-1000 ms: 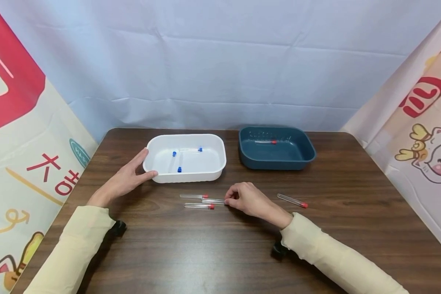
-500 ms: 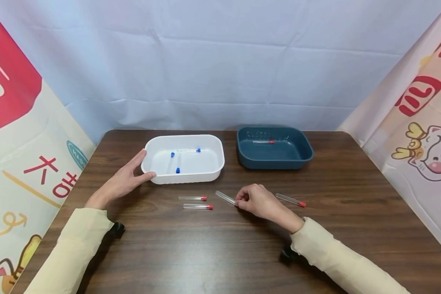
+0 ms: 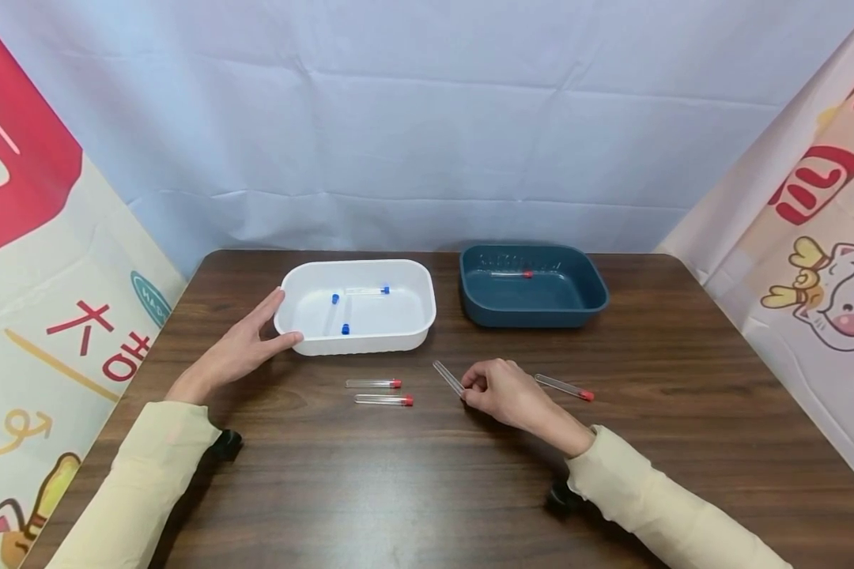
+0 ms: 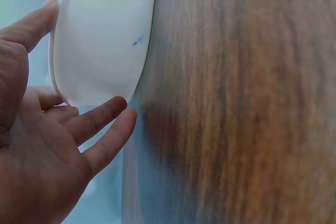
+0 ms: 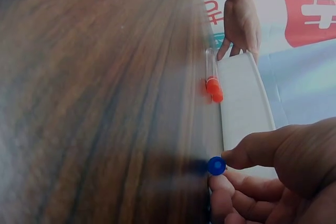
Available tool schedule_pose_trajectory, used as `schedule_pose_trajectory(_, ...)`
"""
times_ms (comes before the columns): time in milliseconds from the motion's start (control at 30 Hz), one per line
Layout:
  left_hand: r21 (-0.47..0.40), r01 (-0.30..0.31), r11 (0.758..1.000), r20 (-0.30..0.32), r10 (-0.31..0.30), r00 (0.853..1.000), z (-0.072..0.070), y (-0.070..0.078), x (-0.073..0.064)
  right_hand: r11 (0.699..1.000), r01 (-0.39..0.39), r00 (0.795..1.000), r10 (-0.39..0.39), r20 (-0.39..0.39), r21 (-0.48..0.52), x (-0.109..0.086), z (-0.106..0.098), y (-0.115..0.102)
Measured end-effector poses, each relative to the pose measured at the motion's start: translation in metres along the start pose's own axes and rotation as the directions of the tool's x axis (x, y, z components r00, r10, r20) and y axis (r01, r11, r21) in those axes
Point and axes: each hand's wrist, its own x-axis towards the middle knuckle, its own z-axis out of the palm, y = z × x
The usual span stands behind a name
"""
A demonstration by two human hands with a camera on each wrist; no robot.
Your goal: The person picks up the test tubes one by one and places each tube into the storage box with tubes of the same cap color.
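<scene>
My right hand [image 3: 508,399] pinches a clear test tube [image 3: 449,378] near its capped end, between thumb and fingers. In the right wrist view its blue cap [image 5: 217,166] shows at the fingertips. The rounded end of the tube points away to the back left. On the table to its left lie two red-capped test tubes [image 3: 384,400], side by side. Another red-capped test tube [image 3: 564,387] lies just right of the hand. My left hand [image 3: 238,348] touches the left end of the white basin [image 3: 359,345], fingers extended and spread along its rim.
Inside the white basin are several blue-capped tubes, hard to make out against the white. A dark blue basin [image 3: 534,318] stands at the back right, with a red-capped tube [image 3: 514,274] visible in it. A hanging cloth [image 3: 427,158] closes off the table's back edge.
My right hand has drawn the blue-capped test tube rightward, away from the two red-capped ones, and swung its rounded end toward the back. My left hand stays on the white basin.
</scene>
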Motion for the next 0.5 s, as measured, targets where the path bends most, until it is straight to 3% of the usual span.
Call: schedule_pose_trajectory(500,0.006,0.007,1.0,0.001,-0.007,1.0,-0.0002,0.0011,-0.0002,0.989,-0.142,0.99,0.142,-0.012,-0.045,-0.004,0.0002,-0.0062)
